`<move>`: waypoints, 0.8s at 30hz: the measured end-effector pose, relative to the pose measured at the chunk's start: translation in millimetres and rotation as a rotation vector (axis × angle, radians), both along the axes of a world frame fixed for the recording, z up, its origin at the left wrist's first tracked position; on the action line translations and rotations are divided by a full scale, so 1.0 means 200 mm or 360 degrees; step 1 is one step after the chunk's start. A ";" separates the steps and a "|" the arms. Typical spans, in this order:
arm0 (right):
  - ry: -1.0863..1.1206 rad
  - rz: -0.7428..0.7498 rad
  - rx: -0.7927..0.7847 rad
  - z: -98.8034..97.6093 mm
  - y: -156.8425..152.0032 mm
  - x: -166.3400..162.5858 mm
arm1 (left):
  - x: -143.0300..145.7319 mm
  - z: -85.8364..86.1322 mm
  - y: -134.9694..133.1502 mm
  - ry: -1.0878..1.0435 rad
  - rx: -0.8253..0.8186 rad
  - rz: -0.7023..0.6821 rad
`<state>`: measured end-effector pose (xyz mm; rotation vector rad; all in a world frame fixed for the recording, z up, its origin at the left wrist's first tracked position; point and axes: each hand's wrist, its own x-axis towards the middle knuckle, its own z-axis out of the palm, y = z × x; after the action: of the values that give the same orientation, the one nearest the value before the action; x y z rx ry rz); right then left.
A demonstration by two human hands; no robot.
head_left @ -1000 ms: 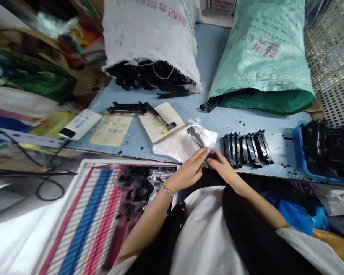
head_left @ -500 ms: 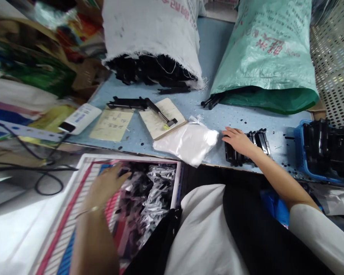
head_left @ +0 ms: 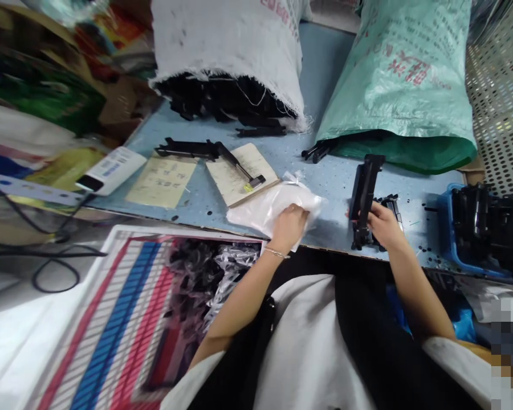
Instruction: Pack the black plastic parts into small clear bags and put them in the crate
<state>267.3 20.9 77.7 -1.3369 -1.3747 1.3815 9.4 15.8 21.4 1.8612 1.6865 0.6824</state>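
My right hand [head_left: 381, 223] is closed around a long black plastic part [head_left: 363, 191], held upright just above the row of black parts [head_left: 389, 212] on the blue table [head_left: 325, 171]. On the stack of clear plastic bags [head_left: 269, 208] at the table's front edge rests my left hand [head_left: 288, 225], its fingers curled and pinching the top bag. A bracelet shows on the left wrist.
A white sack [head_left: 226, 51] and a green sack [head_left: 397, 85] of black parts lie at the back. A blue basket [head_left: 474, 233] of black parts stands at the right. A striped woven bag [head_left: 154, 307] with packed parts sits below left. Paper cards [head_left: 162, 182] lie left.
My left hand came back from the striped bag to the clear bags. My right hand lifted one black part out of the row.
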 end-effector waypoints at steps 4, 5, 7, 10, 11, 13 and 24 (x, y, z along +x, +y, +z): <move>0.0710 0.0060 -0.0571 -0.06 -0.11 -0.20 | -0.11 0.00 0.01 -0.0606 -0.0039 0.0053; 0.0812 0.0107 -0.0654 -0.08 -0.12 -0.26 | -0.12 0.00 0.01 -0.0677 -0.0019 0.0086; 0.0929 0.0172 -0.0743 -0.11 -0.09 -0.37 | -0.12 0.01 -0.01 -0.0718 0.0035 0.0117; 0.0939 0.0090 -0.0729 -0.15 -0.03 -0.45 | -0.14 0.04 -0.04 -0.0687 0.0166 0.0211; 0.0919 0.0029 -0.0708 -0.16 -0.01 -0.45 | -0.15 0.05 -0.05 -0.0638 0.0231 0.0250; 0.0874 -0.0079 -0.0665 -0.15 -0.02 -0.40 | -0.18 0.07 -0.07 -0.0435 0.0355 0.0202; 0.1192 0.0407 -0.1311 -0.13 -0.33 -0.26 | -0.14 0.08 -0.13 -0.0200 0.0389 -0.0194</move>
<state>214.6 -45.8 52.5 -0.9064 -0.4670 2.4524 -19.4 -9.8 37.7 2.0214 1.4503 0.9692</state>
